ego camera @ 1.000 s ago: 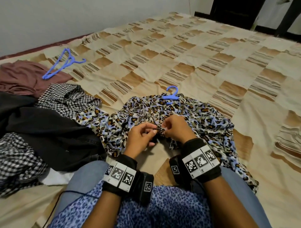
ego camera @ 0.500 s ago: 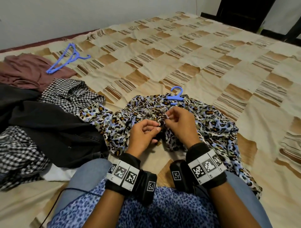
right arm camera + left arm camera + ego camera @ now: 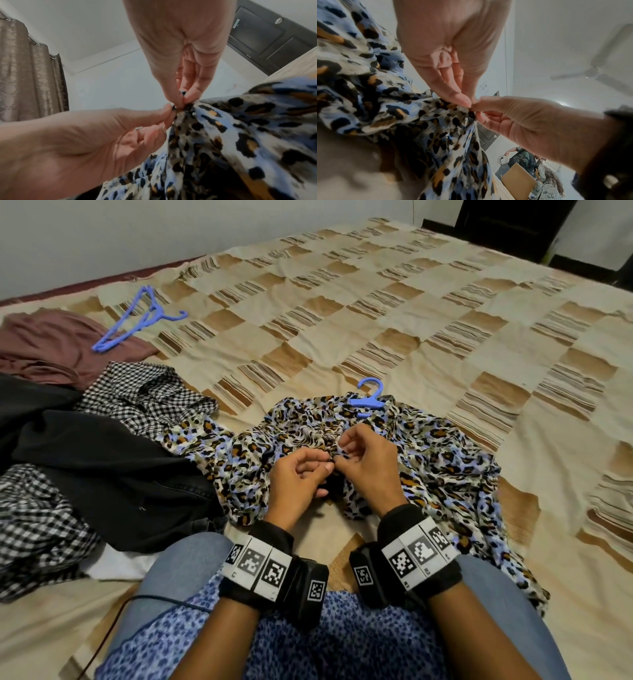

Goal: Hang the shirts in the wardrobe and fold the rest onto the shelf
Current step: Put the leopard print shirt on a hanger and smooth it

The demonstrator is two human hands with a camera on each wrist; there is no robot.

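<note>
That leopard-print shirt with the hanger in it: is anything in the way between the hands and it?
Nothing visible. The left hand and right hand already pinch the front of the leopard-print shirt, fingertips nearly meeting. The blue hanger sticks out at the collar, beyond the hands.

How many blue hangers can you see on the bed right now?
2, maybe more. One blue hanger sits inside the leopard-print shirt, hook poking out at its far edge. The other blue hangers, possibly several stacked, lie far left, partly on the maroon garment.
</note>
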